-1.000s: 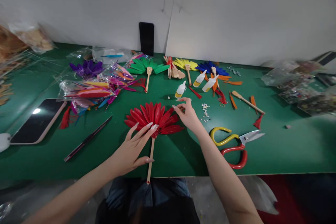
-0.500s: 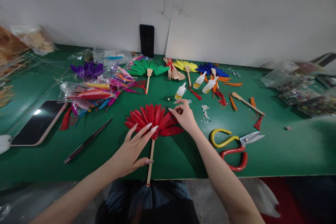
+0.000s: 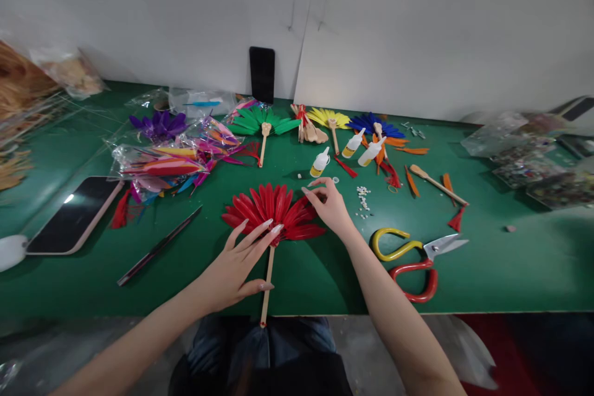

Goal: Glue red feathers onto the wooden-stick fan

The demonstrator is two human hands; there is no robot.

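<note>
A red feather fan (image 3: 266, 204) lies on the green table, its thin wooden handle (image 3: 268, 288) reaching past the front edge. My left hand (image 3: 239, 266) rests on it with the fingers spread, their tips over the base of the feathers and the thumb across the handle. At the fan's upper right edge is my right hand (image 3: 328, 204). Its thumb and index finger point left, slightly apart, and I see nothing between them; the other fingers are curled and partly hidden. Just beyond it stands a small white glue bottle (image 3: 320, 164).
Yellow-and-red-handled scissors (image 3: 429, 253) and small white beads (image 3: 362, 198) lie to the right. Green (image 3: 260, 120), yellow (image 3: 327, 117) and blue fans (image 3: 390, 129) line the back. Bagged feathers (image 3: 162, 164), tweezers (image 3: 160, 246) and a phone (image 3: 72, 213) are left. Another phone (image 3: 262, 74) leans against the wall.
The camera view has shifted slightly. Both hands stay almost where they were on and beside the red fan.
</note>
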